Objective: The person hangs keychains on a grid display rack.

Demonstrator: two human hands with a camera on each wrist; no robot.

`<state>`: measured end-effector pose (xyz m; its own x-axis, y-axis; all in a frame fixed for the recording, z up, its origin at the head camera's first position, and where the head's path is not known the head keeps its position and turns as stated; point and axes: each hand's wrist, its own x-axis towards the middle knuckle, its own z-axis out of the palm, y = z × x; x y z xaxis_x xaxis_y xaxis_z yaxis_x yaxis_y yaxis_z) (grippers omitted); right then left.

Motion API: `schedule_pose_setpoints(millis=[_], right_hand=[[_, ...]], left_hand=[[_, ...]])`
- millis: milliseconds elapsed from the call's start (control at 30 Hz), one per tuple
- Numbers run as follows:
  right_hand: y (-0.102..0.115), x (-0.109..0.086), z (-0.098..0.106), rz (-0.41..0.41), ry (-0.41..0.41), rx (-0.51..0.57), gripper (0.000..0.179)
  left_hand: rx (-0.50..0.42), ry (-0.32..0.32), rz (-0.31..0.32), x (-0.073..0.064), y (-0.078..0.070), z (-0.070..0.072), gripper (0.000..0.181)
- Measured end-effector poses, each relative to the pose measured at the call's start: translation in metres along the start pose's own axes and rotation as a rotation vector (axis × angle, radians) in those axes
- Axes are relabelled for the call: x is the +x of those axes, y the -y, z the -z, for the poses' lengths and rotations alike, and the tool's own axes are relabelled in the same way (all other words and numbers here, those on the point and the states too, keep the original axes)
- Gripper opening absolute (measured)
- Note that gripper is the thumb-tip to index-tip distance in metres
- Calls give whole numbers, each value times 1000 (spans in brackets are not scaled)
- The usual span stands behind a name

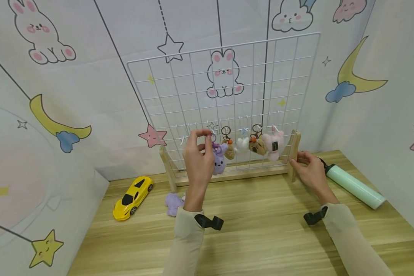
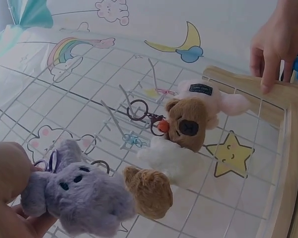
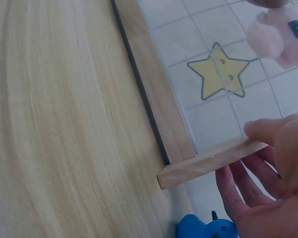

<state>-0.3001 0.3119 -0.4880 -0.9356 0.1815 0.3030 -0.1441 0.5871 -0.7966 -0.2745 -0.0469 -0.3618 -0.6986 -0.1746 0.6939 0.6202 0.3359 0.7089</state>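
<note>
Near the lower middle of the white wire grid rack point(image 1: 193, 52), my left hand point(image 1: 200, 161) holds a purple plush keychain point(image 1: 220, 163) by its ring end, close to a hook. In the left wrist view the purple plush point(image 2: 94, 193) lies beside the fingers, its ears and eyes toward the camera. To its right hang a small brown plush point(image 1: 229, 152), a white plush point(image 1: 242, 144), a brown bear plush point(image 1: 258, 147) and a pink plush point(image 1: 273, 145). My right hand point(image 1: 312, 172) grips the rack's right wooden post point(image 3: 208, 164) between thumb and fingers.
On the wooden table point(image 1: 248, 230), a yellow toy car point(image 1: 133, 198) stands at left. Another purple plush point(image 1: 173, 203) lies by my left wrist. At right lies a mint-green cylinder point(image 1: 355, 186) with a black end. A blue toy point(image 3: 206, 228) sits beyond the right post.
</note>
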Motion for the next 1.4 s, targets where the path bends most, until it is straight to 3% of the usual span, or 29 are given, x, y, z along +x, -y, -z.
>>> schedule_pose_setpoints(millis=[500,900,1200,1400], right_hand=[[0,-1,-1,-4,-10,-25,54],[-2,-1,-2,-8,1,-5,56],[-2,0,-2,-4,5,-6,55],[-2,-1,-1,0,-1,-10,55]], left_hand=[[190,-12,-64,7,5,-8,13],[259,40,-87,4,9,-6,19],[278,38,-185,-12,13,8,22],[270,99,-184,-28,39,24,13]])
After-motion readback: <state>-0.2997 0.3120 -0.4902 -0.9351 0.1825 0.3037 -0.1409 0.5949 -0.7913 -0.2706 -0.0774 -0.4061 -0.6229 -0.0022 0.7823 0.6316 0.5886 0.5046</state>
